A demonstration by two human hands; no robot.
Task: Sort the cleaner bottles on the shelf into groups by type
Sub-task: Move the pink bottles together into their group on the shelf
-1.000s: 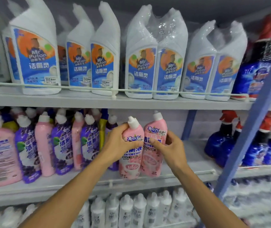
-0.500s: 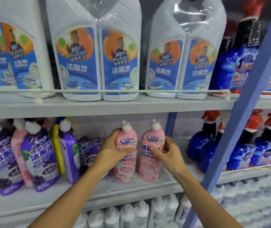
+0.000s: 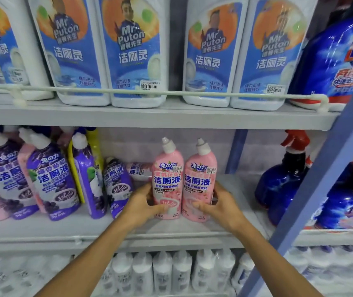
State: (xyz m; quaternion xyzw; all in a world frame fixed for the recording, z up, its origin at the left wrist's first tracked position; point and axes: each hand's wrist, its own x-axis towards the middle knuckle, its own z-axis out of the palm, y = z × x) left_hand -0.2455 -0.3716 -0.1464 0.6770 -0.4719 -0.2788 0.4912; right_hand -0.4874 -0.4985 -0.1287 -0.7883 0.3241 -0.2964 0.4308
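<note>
Two pink cleaner bottles stand upright and touching, side by side, on the middle shelf (image 3: 42,230) of a store rack, each in one of a person's bare hands. The left hand (image 3: 143,204) wraps the lower body of the left pink bottle (image 3: 167,179), thumb laid across the front of the label, fingers curled out of sight behind it. The right hand (image 3: 220,204) grips the right pink bottle (image 3: 200,181) in the same way and at the same height. Both bases appear to sit on the shelf board.

Just left of the pair, a sideways bottle (image 3: 139,170) lies behind them, its colour hard to tell. Further left stand the purple bottles (image 3: 51,181), several of them tilted, with a yellow bottle (image 3: 94,142) and other pink ones mixed in.

On the shelf above, large white bottles (image 3: 132,52) with blue and orange labels line up behind a thin rail (image 3: 171,94). At right, past a blue post (image 3: 321,179), stand dark blue spray bottles (image 3: 282,185) with red triggers. The shelf below carries a row of small white bottles (image 3: 162,271), blurred.
</note>
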